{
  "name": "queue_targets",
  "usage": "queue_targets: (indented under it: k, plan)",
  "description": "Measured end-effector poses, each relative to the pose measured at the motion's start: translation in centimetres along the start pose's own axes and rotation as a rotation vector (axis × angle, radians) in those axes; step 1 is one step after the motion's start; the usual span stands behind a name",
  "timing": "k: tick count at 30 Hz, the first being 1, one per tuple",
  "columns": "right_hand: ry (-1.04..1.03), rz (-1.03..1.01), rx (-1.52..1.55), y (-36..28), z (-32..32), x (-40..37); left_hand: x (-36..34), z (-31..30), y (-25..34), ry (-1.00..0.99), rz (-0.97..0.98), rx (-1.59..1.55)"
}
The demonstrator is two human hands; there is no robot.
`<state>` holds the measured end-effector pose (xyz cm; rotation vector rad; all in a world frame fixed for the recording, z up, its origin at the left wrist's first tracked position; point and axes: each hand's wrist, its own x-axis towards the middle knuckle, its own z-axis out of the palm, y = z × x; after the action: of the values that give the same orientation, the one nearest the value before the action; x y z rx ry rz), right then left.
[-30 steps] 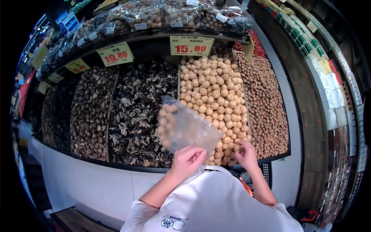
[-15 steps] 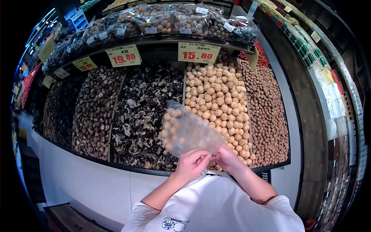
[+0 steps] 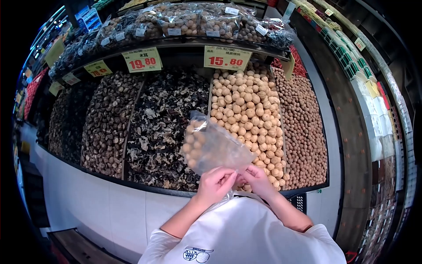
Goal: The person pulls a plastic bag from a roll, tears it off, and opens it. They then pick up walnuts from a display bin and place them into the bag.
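A clear plastic bag (image 3: 220,152) lies tilted in front of me, with several walnuts (image 3: 193,145) gathered in its far left end. Its narrow near end is pinched between the fingers of my left hand (image 3: 215,185) and my right hand (image 3: 258,179), which are close together just above the white shirt. Beneath and behind the bag are a compartment of loose walnuts (image 3: 248,105) and one of black dried fungus (image 3: 169,114).
Dried mushrooms (image 3: 107,127) fill the compartment at left, small brown round goods (image 3: 303,119) the one at right. Bagged goods (image 3: 176,22) and price signs (image 3: 227,58) line the upper shelf. The black bin edge (image 3: 145,187) runs before me. A dark bench (image 3: 83,246) stands lower left.
Both hands have shifted slightly left and up, still holding the bag's end. The bag has tilted a little, and the view has moved slightly.
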<state>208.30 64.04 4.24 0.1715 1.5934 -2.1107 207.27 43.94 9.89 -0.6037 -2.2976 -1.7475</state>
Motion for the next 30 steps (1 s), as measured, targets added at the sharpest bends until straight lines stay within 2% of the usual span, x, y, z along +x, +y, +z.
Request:
queue_targets:
  k: [4, 6, 8, 10, 14, 19, 23, 25, 26, 28, 29, 30]
  plan:
    - [0.411, -0.179, -0.274, 2.7, -5.7, -2.2, 0.1, 0.5, -0.2, -0.013, -0.004, -0.004]
    - [0.664, -0.265, -0.629, 3.6, -8.7, -3.6, 0.2, 0.6, -0.4, -0.003, -0.029, -0.002]
    - [0.825, -0.218, -1.056, 2.7, -10.6, -5.6, 0.2, 0.7, -0.6, -0.029, -0.031, -0.012]
    - [0.886, -0.158, -1.156, 3.7, -13.0, -6.8, 0.1, 0.8, -0.7, -0.032, -0.051, 0.001]
    - [0.882, -0.078, -1.247, 5.1, -14.9, -7.8, 0.2, 0.8, -0.7, -0.066, -0.051, -0.026]
    - [0.905, 0.014, -1.219, 5.5, -15.4, -7.1, 0.1, 0.7, -0.5, -0.07, -0.069, -0.022]
    - [0.887, -0.044, -1.257, 5.4, -15.5, -6.6, 0.0, 0.5, -0.7, -0.047, -0.078, -0.021]
    - [0.91, 0.074, -1.268, 4.5, -15.1, -6.5, 0.1, 0.4, -0.6, -0.043, -0.075, -0.016]
    - [0.899, 0.066, -1.274, 4.0, -15.0, -6.5, 0.1, 0.3, -0.6, -0.048, -0.071, -0.013]
    - [0.905, -0.003, -1.031, 3.1, -15.5, -6.9, 0.1, 0.3, -0.6, -0.034, -0.068, -0.008]
    - [0.777, -0.086, -0.607, 5.1, -18.0, -6.5, 0.1, 0.3, -0.6, -0.034, -0.063, -0.01]
    - [0.701, -0.006, -0.283, 1.8, -15.8, -7.0, 0.2, 0.3, -0.7, -0.019, -0.067, -0.005]
